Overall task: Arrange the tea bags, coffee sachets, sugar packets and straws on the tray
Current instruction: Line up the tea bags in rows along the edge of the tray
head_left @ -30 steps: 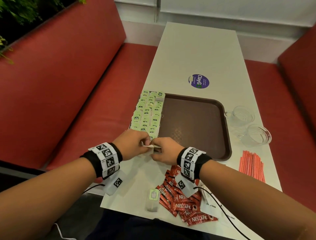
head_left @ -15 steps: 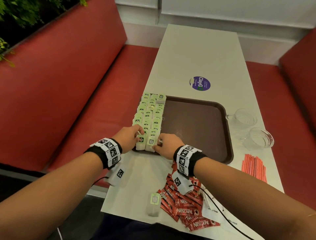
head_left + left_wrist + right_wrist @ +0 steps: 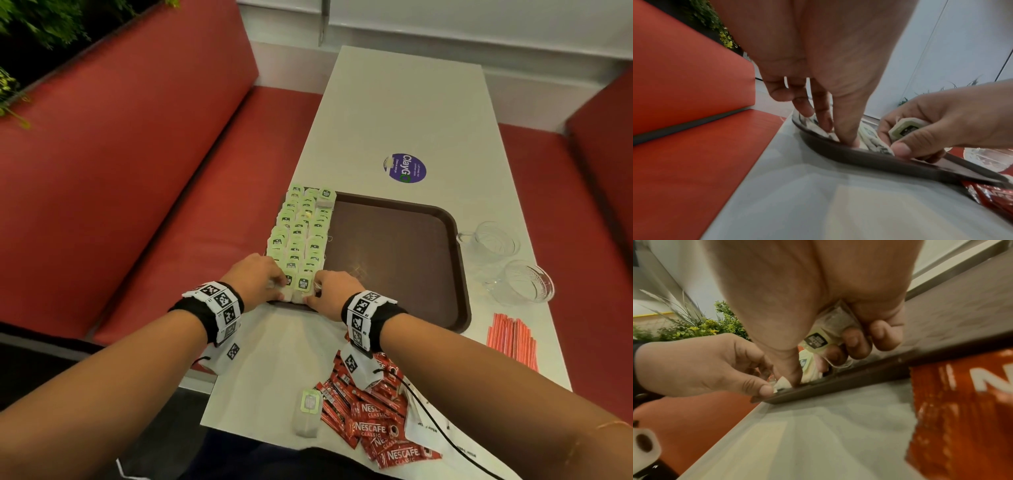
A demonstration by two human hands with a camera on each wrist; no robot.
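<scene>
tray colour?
Dark brown tray, plain, no pattern. Clearest in the head view.

Green-tagged tea bags (image 3: pixel 301 233) in three rows fill brown tray (image 3: pixel 394 260) left side. Red coffee sachets (image 3: pixel 373 421) heaped near table edge; red straws (image 3: pixel 512 337) right of tray.

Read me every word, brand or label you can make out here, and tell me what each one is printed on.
"NESCAFE CLASSIC": red coffee sachets on the white table's near edge.
"ClayGO": round purple sticker on the table beyond the brown plastic tray.
Smaller white print on that sticker: too small to read.
Dark print on the green tea bag tags: blurred, unreadable.
Square black-and-white codes on the wristbands: patterns, no words.
</scene>
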